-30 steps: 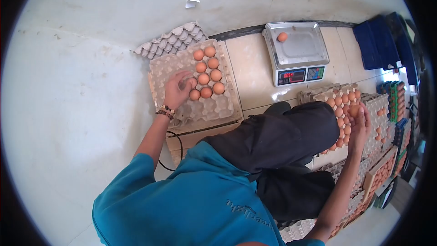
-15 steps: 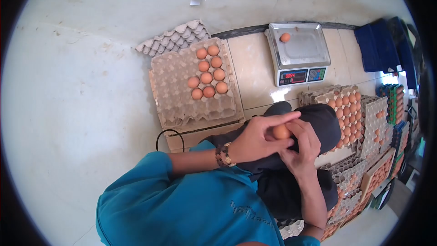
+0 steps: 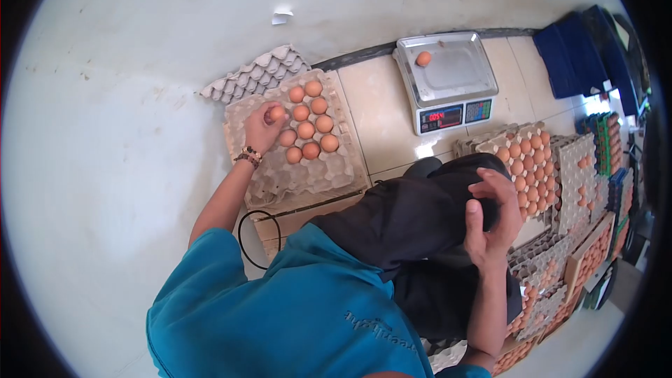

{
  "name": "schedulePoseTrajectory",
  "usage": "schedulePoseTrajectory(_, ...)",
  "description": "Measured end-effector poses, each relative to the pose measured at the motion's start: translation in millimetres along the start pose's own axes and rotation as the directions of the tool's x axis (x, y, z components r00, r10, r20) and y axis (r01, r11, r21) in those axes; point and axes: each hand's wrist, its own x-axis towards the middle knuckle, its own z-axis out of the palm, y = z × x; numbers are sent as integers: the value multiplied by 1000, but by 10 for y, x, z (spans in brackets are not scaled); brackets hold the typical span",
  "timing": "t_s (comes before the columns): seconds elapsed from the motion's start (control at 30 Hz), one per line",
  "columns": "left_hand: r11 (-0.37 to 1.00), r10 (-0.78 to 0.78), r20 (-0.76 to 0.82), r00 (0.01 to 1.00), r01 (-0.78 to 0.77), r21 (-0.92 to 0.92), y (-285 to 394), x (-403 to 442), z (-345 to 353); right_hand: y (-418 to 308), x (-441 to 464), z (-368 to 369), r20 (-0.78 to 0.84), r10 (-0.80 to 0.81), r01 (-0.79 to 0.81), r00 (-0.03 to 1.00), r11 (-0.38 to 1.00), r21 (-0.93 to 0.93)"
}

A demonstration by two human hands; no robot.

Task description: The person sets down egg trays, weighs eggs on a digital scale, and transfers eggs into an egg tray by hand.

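Observation:
My left hand [image 3: 260, 130], with a beaded bracelet at the wrist, is at the grey cardboard egg tray [image 3: 274, 183]. Its fingers are closed around a brown egg [image 3: 277, 113] over the tray's cups, left of several brown eggs standing in them. Whether that egg touches its cup I cannot tell. My right hand [image 3: 495, 220] is raised near my knee, fingers apart and curved, holding nothing. Beyond the knee is a digital scale [image 3: 455, 78] with red lit digits. One brown egg [image 3: 423, 59] lies on its metal pan.
Another grey tray [image 3: 259, 73] leans against the wall behind the egg tray. Stacked trays of brown eggs [image 3: 530, 168] stand right of my knee. Dark blue crates [image 3: 570, 56] are at the far right. A black cable [image 3: 241, 238] loops near my left elbow.
My left hand has carried an egg from between both hands at my knee leftward to the tray. My right hand has let go, opened and moved slightly right. The view has shifted slightly.

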Motion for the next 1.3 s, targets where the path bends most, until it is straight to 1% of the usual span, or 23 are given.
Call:
schedulePoseTrajectory(0.03,998,26,7,1000,-27,54,-24,5,33,14,-2,-37,-9,9,-9,1000,1000,3)
schedulePoseTrajectory(0.1,990,124,-43,991,-121,69,-100,17,61,23,1,-118,-30,23,-24,999,1000,-11)
schedulePoseTrajectory(0.13,983,175,-69,982,-170,73,27,9,94,41,-10,-153,-32,14,-15,999,1000,-27)
schedulePoseTrajectory(0.17,994,100,-77,992,-95,60,168,8,101,61,-19,-192,-36,3,-4,999,999,-44)
schedulePoseTrajectory(0.23,966,258,-143,956,-251,61,587,153,229,72,-4,-263,-60,-8,3,998,998,-69)
schedulePoseTrajectory(0.3,923,382,-169,909,-383,28,1030,293,467,93,-12,-333,-98,11,-20,995,995,-94)
schedulePoseTrajectory(0.37,840,528,-89,845,-535,-88,1382,566,942,115,1,-401,-145,32,-45,989,995,-88)
schedulePoseTrajectory(0.4,820,546,29,837,-527,-220,1612,710,1165,130,0,-432,-172,52,-65,984,995,-69)
schedulePoseTrajectory(0.43,790,583,51,811,-551,-270,1728,877,1501,145,-16,-457,-195,78,-88,978,995,-48)
schedulePoseTrajectory(0.5,757,640,57,766,-617,-214,1798,1238,2254,128,-40,-534,-221,96,-111,971,992,-61)
schedulePoseTrajectory(0.57,771,630,192,753,-637,-32,1872,1530,2862,167,-66,-602,-262,96,-120,960,990,-78)
schedulePoseTrajectory(0.67,781,453,404,795,-572,249,2050,1746,3319,144,-89,-717,-281,84,-131,956,980,-151)
schedulePoseTrajectory(0.7,712,513,334,791,-609,349,1826,1902,3685,152,-97,-735,-301,78,-130,950,979,-158)
schedulePoseTrajectory(0.8,698,399,511,761,-614,368,1960,1928,3634,192,-111,-811,-287,74,-129,955,976,-178)
schedulePoseTrajectory(0.9,818,432,327,841,-517,250,1658,2004,3937,235,-87,-811,-302,77,-142,950,970,-200)
schedulePoseTrajectory(0.93,827,427,347,835,-516,224,1666,1951,3853,240,-99,-784,-302,87,-153,949,967,-204)
schedulePoseTrajectory(1.0,889,441,143,886,-453,61,1693,1773,3739,205,-68,-751,-291,88,-154,953,965,-212)
schedulePoseTrajectory(1.07,851,523,-30,852,-524,-43,1688,1693,3623,207,-89,-733,-268,87,-145,960,968,-206)
schedulePoseTrajectory(1.1,842,528,-34,848,-529,-111,1749,1572,3385,180,-94,-701,-289,100,-157,952,971,-181)
schedulePoseTrajectory(1.13,822,541,-50,840,-540,-180,1878,1412,3030,159,-92,-709,-264,92,-150,960,966,-212)
schedulePoseTrajectory(1.2,817,468,64,882,-404,-411,2073,1001,2121,188,-106,-692,-261,93,-148,961,968,-203)
schedulePoseTrajectory(1.27,687,428,120,896,-236,-688,2027,691,1398,232,-112,-684,-269,126,-183,955,962,-201)
schedulePoseTrajectory(1.3,717,397,136,908,-215,-663,1917,582,1077,243,-110,-686,-274,147,-207,950,957,-202)
